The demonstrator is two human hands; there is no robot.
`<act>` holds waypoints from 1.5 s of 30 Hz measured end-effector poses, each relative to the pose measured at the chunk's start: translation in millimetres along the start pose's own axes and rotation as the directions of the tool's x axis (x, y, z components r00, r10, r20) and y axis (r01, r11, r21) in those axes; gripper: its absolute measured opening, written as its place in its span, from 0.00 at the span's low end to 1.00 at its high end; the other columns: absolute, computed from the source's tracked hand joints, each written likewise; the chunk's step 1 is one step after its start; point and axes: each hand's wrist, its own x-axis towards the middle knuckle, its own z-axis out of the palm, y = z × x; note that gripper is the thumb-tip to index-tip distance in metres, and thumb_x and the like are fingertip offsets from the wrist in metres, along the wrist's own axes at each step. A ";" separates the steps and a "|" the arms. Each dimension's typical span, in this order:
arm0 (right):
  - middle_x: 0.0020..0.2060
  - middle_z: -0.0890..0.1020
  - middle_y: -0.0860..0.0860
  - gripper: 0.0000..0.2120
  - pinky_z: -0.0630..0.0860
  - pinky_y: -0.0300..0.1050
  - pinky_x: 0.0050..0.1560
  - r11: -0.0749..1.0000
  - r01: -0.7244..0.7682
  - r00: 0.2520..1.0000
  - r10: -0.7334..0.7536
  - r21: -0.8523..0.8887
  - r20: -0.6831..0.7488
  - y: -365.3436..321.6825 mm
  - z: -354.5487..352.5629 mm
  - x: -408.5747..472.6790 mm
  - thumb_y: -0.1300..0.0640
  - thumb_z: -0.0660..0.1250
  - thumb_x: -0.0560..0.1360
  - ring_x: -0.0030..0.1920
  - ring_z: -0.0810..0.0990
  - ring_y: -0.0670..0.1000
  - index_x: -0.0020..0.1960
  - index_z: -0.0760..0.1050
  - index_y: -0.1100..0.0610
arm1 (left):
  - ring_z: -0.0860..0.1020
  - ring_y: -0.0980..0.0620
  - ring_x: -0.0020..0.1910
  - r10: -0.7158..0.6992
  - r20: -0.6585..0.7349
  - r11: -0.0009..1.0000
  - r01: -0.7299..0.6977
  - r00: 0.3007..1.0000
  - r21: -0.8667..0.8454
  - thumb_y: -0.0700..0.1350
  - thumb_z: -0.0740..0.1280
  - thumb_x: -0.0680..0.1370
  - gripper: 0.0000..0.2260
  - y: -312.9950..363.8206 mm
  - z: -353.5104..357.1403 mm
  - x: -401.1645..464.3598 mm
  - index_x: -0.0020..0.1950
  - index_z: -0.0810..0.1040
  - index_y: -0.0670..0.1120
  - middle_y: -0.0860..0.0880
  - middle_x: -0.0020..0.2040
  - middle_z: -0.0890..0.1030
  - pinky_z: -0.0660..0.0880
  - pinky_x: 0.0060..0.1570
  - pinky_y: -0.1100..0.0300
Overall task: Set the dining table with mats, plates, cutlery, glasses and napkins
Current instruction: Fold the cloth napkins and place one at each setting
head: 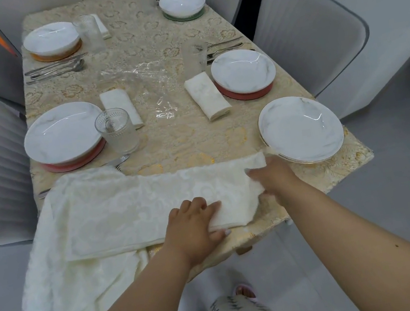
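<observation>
A large white patterned napkin [131,209] lies folded lengthwise across the near end of the table [182,142], and its left part hangs over the edge. My left hand [197,228] pinches its near edge, fingers on top and thumb below. At the napkin's right end my right hand [270,176] holds the cloth, its thumb hidden. A bare white plate [300,130] without a mat sits just beyond my right hand. Two smaller folded napkins [121,107] [207,94] lie mid-table.
Plates on round mats stand at the near left [63,133], mid right [243,70], far left [50,37] and far right [182,1]. Ribbed glasses [117,132] [194,55] [90,33], cutlery [54,68] [223,48] and crumpled clear plastic [142,84] are there too. Grey chairs [308,30] surround the table.
</observation>
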 end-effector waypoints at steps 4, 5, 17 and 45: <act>0.42 0.81 0.54 0.03 0.74 0.41 0.30 0.953 0.071 0.983 -0.116 0.296 0.139 -38.9 20.8 -15.3 0.61 0.69 0.75 0.38 0.80 0.51 0.47 0.76 0.56 | 0.67 0.52 0.64 -0.074 -0.025 0.978 0.068 0.997 -0.198 0.75 0.51 0.65 0.43 4.4 1.0 -7.7 0.75 0.61 0.55 0.55 0.68 0.69 0.65 0.61 0.56; 0.40 0.81 0.52 0.03 0.75 0.42 0.32 0.943 0.088 0.977 -0.144 0.321 0.156 -48.1 27.8 -17.8 0.61 0.69 0.75 0.38 0.80 0.51 0.46 0.76 0.55 | 0.69 0.53 0.63 -0.125 -0.031 0.929 0.106 0.992 -0.355 0.74 0.59 0.66 0.42 7.1 -0.2 -10.2 0.75 0.62 0.54 0.55 0.66 0.71 0.67 0.61 0.57; 0.44 0.83 0.58 0.04 0.79 0.60 0.54 0.974 0.198 0.813 -0.228 0.113 0.536 -100.3 175.0 -61.7 0.58 0.70 0.73 0.47 0.83 0.60 0.45 0.78 0.58 | 0.81 0.49 0.53 -0.533 0.055 -0.130 -0.018 0.844 -0.991 0.47 0.77 0.66 0.21 -19.7 -12.8 -51.7 0.56 0.78 0.47 0.48 0.49 0.84 0.78 0.54 0.54; 0.63 0.75 0.59 0.35 0.71 0.46 0.56 0.324 0.285 0.939 0.093 -0.902 0.330 -65.2 68.7 35.0 0.40 0.69 0.72 0.62 0.75 0.58 0.67 0.70 0.66 | 0.81 0.40 0.47 -0.633 0.467 -0.233 0.423 0.618 -0.876 0.42 0.64 0.79 0.09 -25.2 -10.3 -10.0 0.40 0.73 0.44 0.39 0.46 0.81 0.79 0.53 0.46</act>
